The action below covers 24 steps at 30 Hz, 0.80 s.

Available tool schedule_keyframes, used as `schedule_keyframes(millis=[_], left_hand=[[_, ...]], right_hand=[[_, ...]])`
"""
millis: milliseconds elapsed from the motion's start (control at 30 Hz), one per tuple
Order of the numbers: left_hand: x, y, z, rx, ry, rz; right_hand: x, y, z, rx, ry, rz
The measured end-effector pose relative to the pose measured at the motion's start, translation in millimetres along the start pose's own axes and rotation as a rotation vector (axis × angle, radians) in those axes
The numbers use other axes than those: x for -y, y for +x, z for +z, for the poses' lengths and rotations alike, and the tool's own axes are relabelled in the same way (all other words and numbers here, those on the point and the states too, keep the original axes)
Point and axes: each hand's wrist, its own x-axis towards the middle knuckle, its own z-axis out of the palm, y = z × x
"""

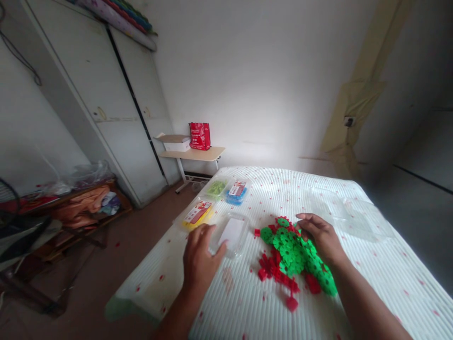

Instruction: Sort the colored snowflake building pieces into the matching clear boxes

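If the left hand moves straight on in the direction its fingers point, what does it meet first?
The left hand would meet the clear box first; its fingertips seem to be at the near edge, though depth is unclear.

Both forearms [368,307] run off the bottom edge. The right hand [320,236] covers part of the pile of green and red pieces [288,250], hiding any grip. The left hand [200,259] hides a corner of the clear box [234,233]. Labels on the yellow box [196,215] and blue box [236,192] are too small to read.
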Motion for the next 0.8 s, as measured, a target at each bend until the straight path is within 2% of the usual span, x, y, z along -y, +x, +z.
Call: schedule_keyframes(millis=[67, 133, 200, 267, 333, 433, 667, 800], left_hand=[[27, 8, -9, -0.239, -0.023, -0.120], [56, 14, -12, -0.294, -0.046, -0.221], [77, 17, -8, -0.152, -0.087, -0.307], [88, 18, 0, -0.023, -0.130, -0.385], [90, 19, 8, 0.055, -0.160, -0.427], [84, 25, 16, 0.086, -0.165, -0.438], [82, 35, 21, 0.076, -0.137, -0.489], [82, 33, 15, 0.024, -0.145, -0.545]], right_hand=[[0, 0, 1, 0.007, 0.001, -0.002], [1, -1, 3, 0.024, 0.002, -0.003], [1, -1, 5, 0.038, 0.001, -0.003], [1, -2, 7, 0.044, 0.000, -0.004], [1, -2, 7, 0.041, -0.002, -0.007], [0, -2, 7, 0.036, -0.003, -0.011], [-2, -1, 6, 0.033, 0.024, -0.003], [-2, 0, 5, 0.029, 0.052, -0.001]])
